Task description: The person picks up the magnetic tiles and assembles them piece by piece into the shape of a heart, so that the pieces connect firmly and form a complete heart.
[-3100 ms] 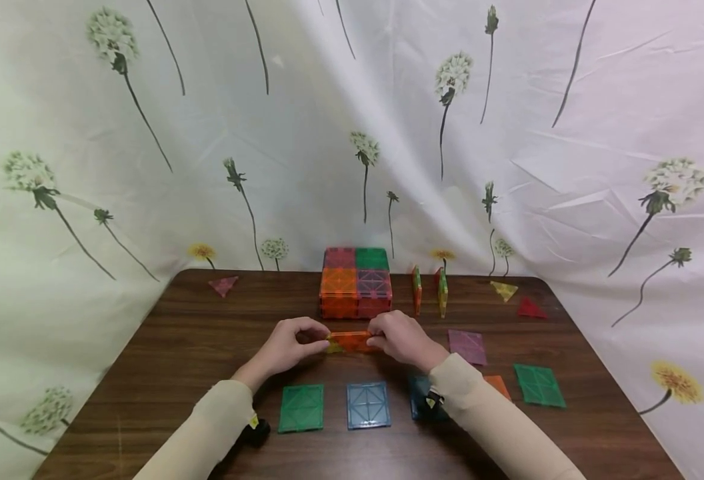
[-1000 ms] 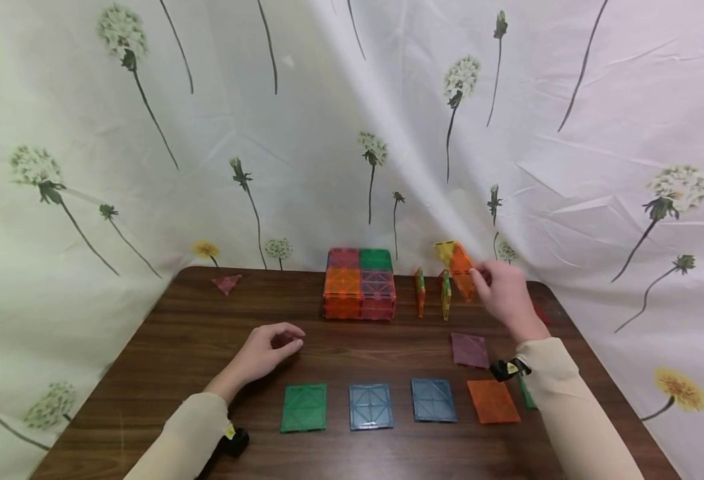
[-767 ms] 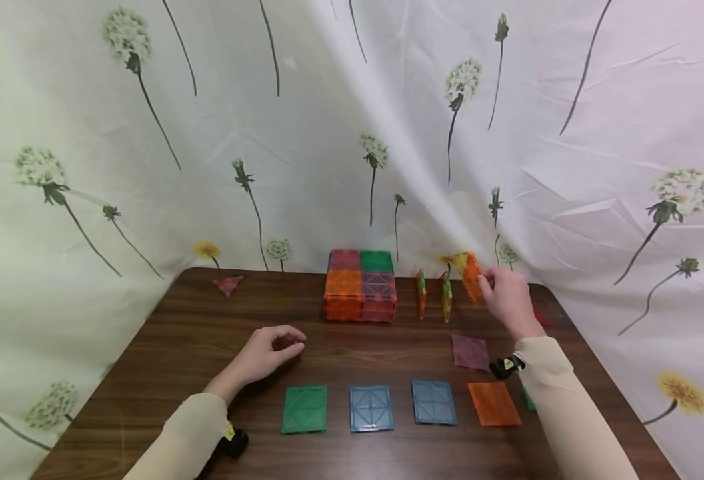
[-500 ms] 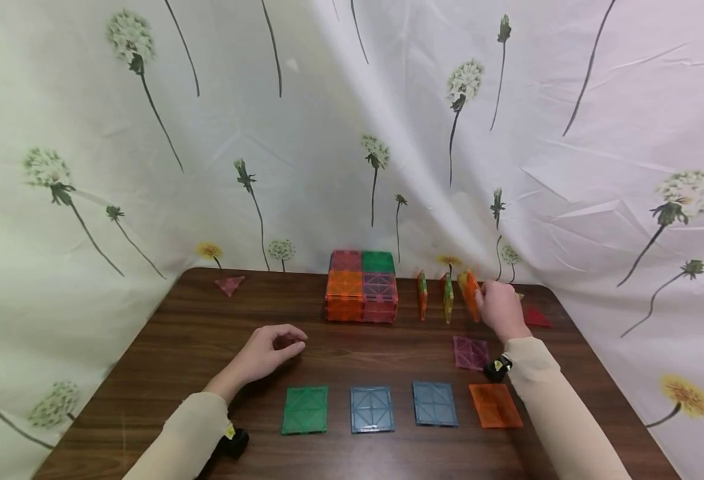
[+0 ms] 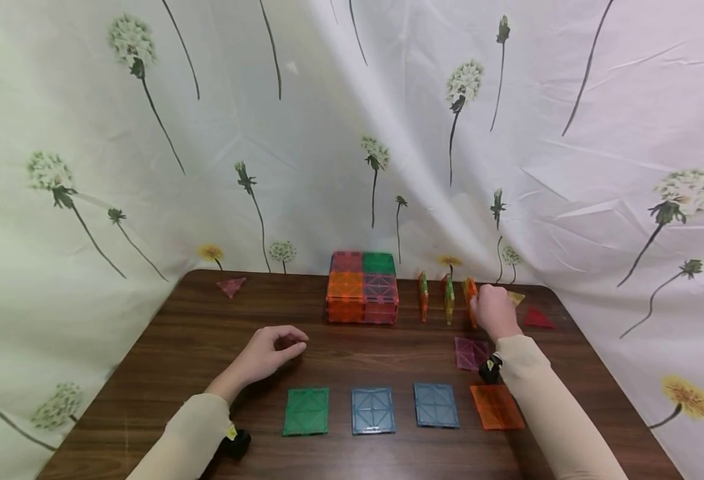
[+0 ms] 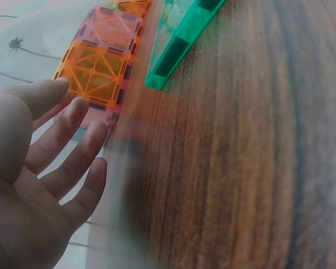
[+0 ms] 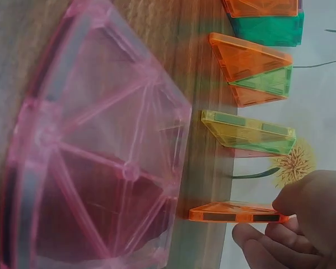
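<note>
In the head view, my right hand [image 5: 495,312] is at the back right, pinching an orange magnetic tile [image 5: 471,301] with a yellow part behind it. The tile stands on edge on the table. The right wrist view shows my thumb and fingers on the near end of the orange tile [image 7: 235,214]. Left of it stand a yellow-and-green tile piece [image 5: 449,300] and an orange-and-green one [image 5: 423,298], with gaps between. My left hand [image 5: 262,353] rests over the table at centre left, fingers loosely bent around nothing. A green tile [image 5: 307,412] lies nearest it.
A block of coloured magnetic tiles [image 5: 363,297] stands at the back centre. Two blue tiles [image 5: 373,411], an orange tile [image 5: 497,407] and a purple tile [image 5: 469,352] lie flat. Triangles lie at the back corners: pink [image 5: 231,287], red [image 5: 538,318], yellow [image 5: 516,298].
Both hands held the orange-and-yellow tiles at the centre. My left hand let go and drew left. My right hand carried them to the back right and lowered them upright onto the table.
</note>
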`<state>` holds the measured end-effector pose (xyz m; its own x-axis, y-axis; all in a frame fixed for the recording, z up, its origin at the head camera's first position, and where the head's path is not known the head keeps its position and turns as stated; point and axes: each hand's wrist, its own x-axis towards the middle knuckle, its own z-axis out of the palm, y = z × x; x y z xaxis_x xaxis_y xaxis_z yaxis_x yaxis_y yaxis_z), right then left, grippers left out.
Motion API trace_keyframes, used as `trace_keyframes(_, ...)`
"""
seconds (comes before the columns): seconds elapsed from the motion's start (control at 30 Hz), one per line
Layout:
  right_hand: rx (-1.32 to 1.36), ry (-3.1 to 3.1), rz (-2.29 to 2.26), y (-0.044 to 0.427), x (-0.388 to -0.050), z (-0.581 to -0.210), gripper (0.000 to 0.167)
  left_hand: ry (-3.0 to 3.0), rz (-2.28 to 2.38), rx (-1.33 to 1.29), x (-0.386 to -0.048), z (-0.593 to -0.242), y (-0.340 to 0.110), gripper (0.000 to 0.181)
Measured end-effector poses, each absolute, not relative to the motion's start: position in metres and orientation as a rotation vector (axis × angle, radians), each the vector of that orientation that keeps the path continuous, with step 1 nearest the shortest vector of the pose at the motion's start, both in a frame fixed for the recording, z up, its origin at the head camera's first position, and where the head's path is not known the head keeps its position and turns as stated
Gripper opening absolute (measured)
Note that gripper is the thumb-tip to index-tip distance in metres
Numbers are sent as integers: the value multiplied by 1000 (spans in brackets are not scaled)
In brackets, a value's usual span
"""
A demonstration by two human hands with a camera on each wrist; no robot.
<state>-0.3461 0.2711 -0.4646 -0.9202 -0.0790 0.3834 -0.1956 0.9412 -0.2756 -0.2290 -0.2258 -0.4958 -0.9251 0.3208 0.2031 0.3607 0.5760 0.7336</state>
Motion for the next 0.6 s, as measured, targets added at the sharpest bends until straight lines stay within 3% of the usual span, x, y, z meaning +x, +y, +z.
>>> trace_keyframes(0.6, 168, -2819, 498, 273, -348, -463, 51, -2772, -1288, -565, -228, -497, -226, 20)
